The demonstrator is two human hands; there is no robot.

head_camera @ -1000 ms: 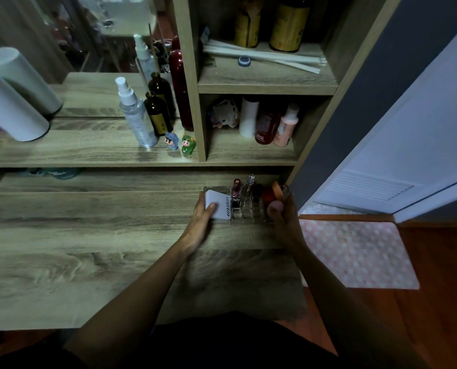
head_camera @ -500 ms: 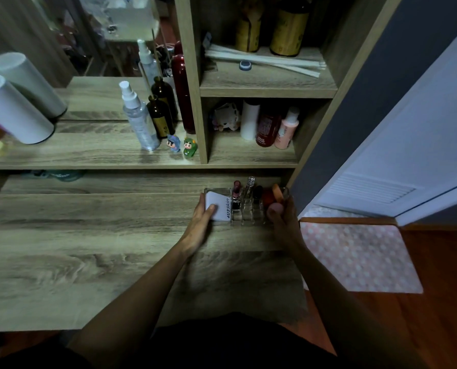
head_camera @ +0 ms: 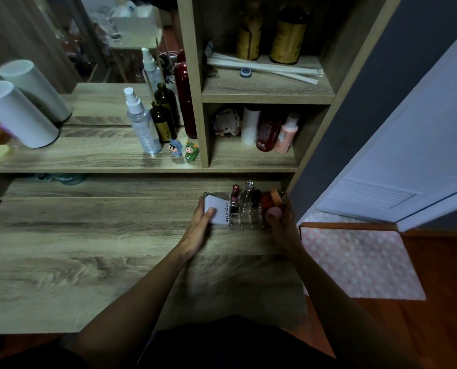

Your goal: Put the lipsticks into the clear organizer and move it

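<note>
- While the far left of the tabletop (head_camera: 75, 235) lies bare and offers wide open room for a slide, a raised shelf (head_camera: 88, 158) runs along its back edge and carries a white cylinder (head_camera: 17, 113), a spray bottle (head_camera: 142, 129) and two small figurines (head_camera: 186, 150), so that any lift upward has to stay low to clear that shelf.
- The left hand (head_camera: 199, 225) is clamped on the left end of the clear organizer (head_camera: 244, 209), thumb pressing the white card (head_camera: 218, 210) that stands in its left compartment.
- The organizer sits at the back right of the tabletop, just under the shelf edge; the lipsticks (head_camera: 235, 195) stand upright in its middle slots, with a round orange-red item (head_camera: 268, 201) towards the right end.
- The right hand (head_camera: 280, 219) closes on the right end, fingers wrapped round the wall.
- The likely risk is tipping: a jerk or uneven pull from either hand could topple the tall lipsticks out of their slots, and the smooth plastic may slip.
- On the right the cabinet side panel (head_camera: 328, 129) and the tabletop's edge lie just beside the organizer, with a drop to the floor mat (head_camera: 355, 262), so room to move lies leftward or towards the person.
</note>
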